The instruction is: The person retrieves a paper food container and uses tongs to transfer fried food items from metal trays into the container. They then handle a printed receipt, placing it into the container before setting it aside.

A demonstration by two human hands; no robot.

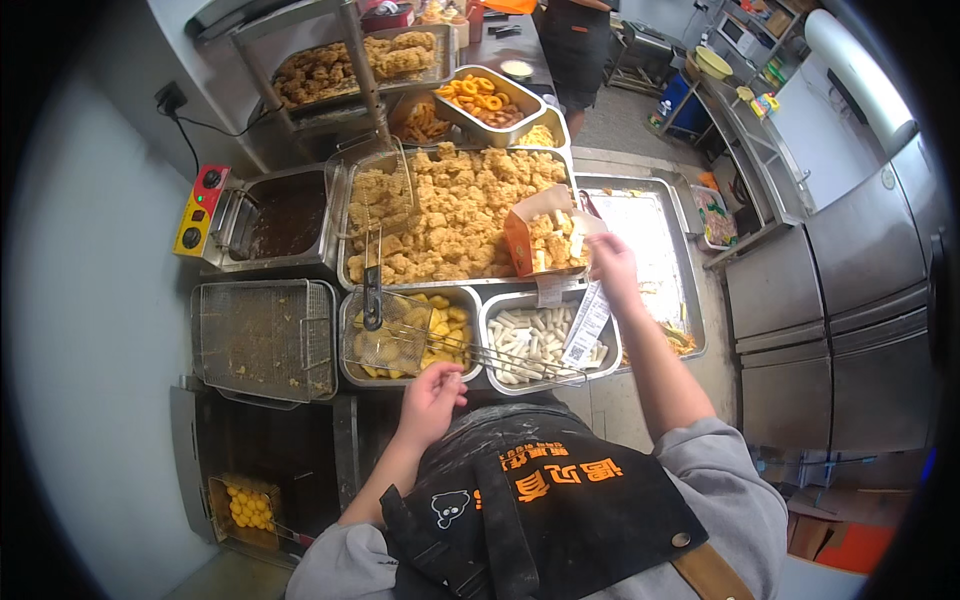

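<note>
My right hand [613, 266] is at the right side of an orange and white paper food box [520, 238], its fingertips by the white sticks in it. The box holds fried chicken pieces and white rice-cake sticks and sits over a large tray of fried chicken [465, 202]. A printed paper slip [589, 322] hangs below that hand. My left hand [435, 397], fingers curled, is in front of a pan of yellow fried pieces [450, 324], near a wire skimmer [390, 345]; whether it holds anything small is unclear. Beside that pan stands a pan of white rice-cake sticks [525, 337].
At left are a fryer with dark oil [289, 217], an empty wire basket [262, 337] and, lower, a basket of yellow balls [251, 510]. A second wire skimmer [373, 262] lies over the chicken. Another person [577, 52] stands beyond the counter. Steel refrigerator doors [862, 315] are at right.
</note>
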